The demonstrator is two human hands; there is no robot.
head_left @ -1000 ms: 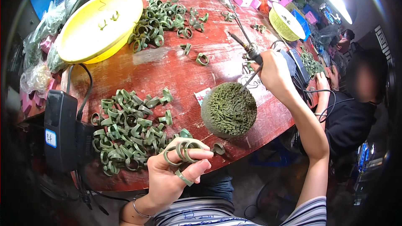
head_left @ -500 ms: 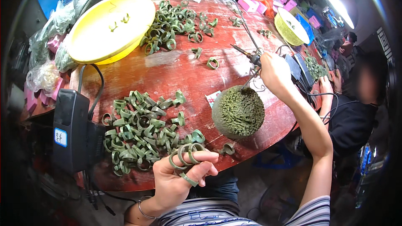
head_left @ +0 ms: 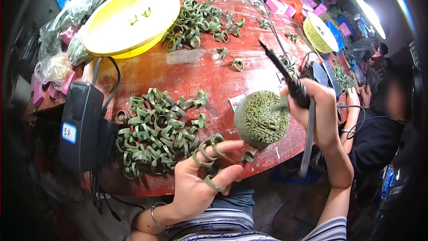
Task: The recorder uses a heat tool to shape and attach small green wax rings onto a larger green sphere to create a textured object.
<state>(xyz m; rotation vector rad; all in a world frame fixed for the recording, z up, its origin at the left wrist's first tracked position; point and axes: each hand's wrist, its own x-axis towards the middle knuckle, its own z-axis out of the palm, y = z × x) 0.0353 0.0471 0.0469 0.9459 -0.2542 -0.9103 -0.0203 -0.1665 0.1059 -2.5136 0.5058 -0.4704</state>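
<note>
Several green rings [head_left: 206,151] sit on the fingers of my left hand [head_left: 200,178], with another on the thumb; thumb and forefinger are apart, nothing pinched between them. My right hand [head_left: 321,114] is closed round a black pen-shaped tool [head_left: 289,79], its narrow tip pointing up and left. A long flat grey strip [head_left: 306,140] also comes down out of this hand. By its fingertips, a blurred green ring [head_left: 281,103] shows over a round block [head_left: 264,120] with a rough green top; whether it is gripped I cannot tell. A loose ring [head_left: 248,156] lies between block and left hand.
A heap of green rings [head_left: 158,129] covers the near left of the red table [head_left: 196,73], another heap [head_left: 191,20] the far side. Around them are a yellow basin [head_left: 129,22], a black power box [head_left: 82,125] and a yellow basket [head_left: 318,33]. A co-worker's hands [head_left: 354,100] rest at right.
My right hand has drawn back toward me from beyond the block, the tool now raised in it. My left thumb and forefinger have parted. The whole view has shifted slightly.
</note>
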